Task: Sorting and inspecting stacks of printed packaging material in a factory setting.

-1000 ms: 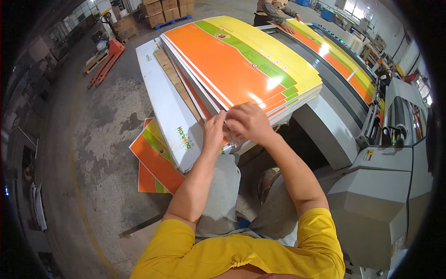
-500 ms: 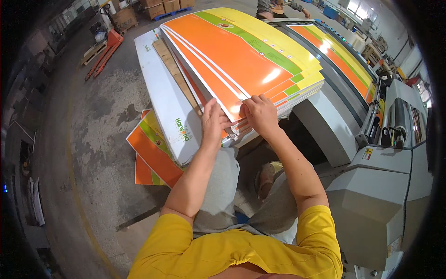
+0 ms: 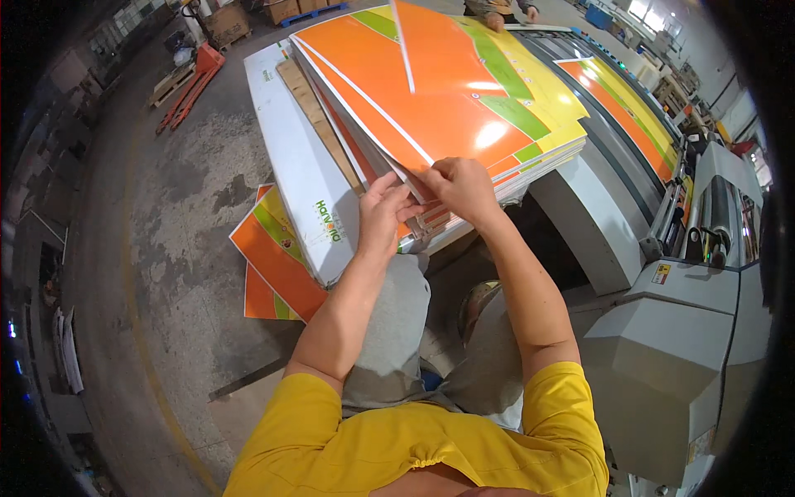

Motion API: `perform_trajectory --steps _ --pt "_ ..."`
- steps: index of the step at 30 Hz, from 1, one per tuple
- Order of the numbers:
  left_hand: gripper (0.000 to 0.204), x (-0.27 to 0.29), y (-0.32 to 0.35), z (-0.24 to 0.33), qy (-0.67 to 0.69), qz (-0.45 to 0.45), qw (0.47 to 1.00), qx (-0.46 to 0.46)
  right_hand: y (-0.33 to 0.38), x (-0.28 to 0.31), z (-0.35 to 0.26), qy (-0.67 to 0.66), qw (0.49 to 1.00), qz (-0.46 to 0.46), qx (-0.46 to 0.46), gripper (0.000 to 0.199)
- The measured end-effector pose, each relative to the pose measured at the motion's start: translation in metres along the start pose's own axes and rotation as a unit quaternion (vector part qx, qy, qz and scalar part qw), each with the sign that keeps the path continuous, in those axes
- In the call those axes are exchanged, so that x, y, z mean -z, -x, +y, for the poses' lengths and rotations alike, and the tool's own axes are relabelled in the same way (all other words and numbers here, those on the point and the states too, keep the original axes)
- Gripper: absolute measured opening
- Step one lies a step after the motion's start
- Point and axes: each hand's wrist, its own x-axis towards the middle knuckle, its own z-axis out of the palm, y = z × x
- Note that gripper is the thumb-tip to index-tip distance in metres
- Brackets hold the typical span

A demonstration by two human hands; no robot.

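Note:
A tall stack of glossy printed sheets (image 3: 464, 124) in orange, green and yellow lies in front of me, its layers fanned along the left edge. My right hand (image 3: 464, 190) pinches the near corner of an upper orange sheet. Beside it, at the corner of the layers below, is my left hand (image 3: 383, 217), fingers apart and thumb toward the sheet edges. Whether it touches them is hard to tell. Over the far part of the stack, a separate printed sheet (image 3: 443, 45) is tilted up off the pile. A co-worker's hand (image 3: 494, 21) shows beyond it.
Under the stack's left side lie a white printed board (image 3: 286, 149) and a brown cardboard strip (image 3: 319, 124). More printed sheets (image 3: 277, 248) rest lower left. A grey machine (image 3: 662, 348) stands at right, with a printed sheet (image 3: 621, 116) on its bed. A red pallet jack (image 3: 190, 87) stands far left.
The separate sheet has come up over the far part of the stack. My right hand has moved slightly up with the sheet corner; my left hand stays almost in place, its fingers more spread.

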Motion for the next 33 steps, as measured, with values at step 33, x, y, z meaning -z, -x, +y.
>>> perform_trajectory --steps 33 --pt "0.027 -0.010 0.009 -0.003 -0.078 0.024 0.996 -0.020 0.009 -0.014 0.024 0.008 0.949 0.127 0.287 0.037"
